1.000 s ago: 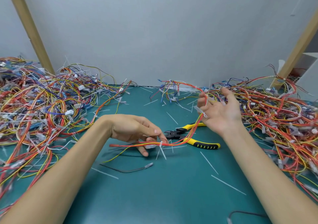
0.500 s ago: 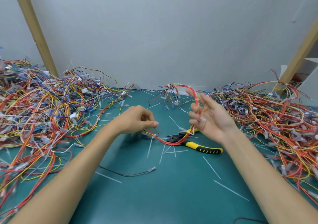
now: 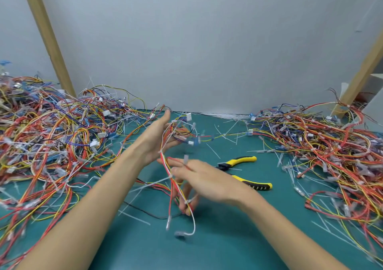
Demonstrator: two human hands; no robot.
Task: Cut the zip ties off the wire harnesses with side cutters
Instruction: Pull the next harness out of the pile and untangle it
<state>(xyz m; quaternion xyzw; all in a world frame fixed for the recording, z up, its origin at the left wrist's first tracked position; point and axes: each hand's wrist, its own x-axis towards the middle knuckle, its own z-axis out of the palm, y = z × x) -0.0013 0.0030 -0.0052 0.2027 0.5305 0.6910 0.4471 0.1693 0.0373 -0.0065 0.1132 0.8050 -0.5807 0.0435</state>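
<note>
- The left hand (image 3: 154, 143) is raised on edge with its palm turned inward and its fingers stretched almost straight. The top of the wire harness (image 3: 170, 172) lies against the palm. Blur hides whether the thumb pinches it.
- The right hand (image 3: 209, 181) hovers back-up just below the left. Its fingers (image 3: 186, 205) curl down round the harness's lower stretch and hold it off the mat.
- Below that grip, loose white and red tails dangle. White zip ties (image 3: 187, 202) cinch the bundle at the fingers and just above them.
- The side cutters (image 3: 256, 184) lie flat just right of the right hand, handles spread, nose hidden behind it.
- Bare green mat (image 3: 217, 245) opens below the grip.
- The left heap (image 3: 51, 137) and right heap (image 3: 323, 145) hem in both sides, with a grey wall (image 3: 207, 52) beyond.
- The wires are thin and glossy in red, yellow and blue. Cut ties (image 3: 134, 218) lie as stiff pale slivers on the mat.
</note>
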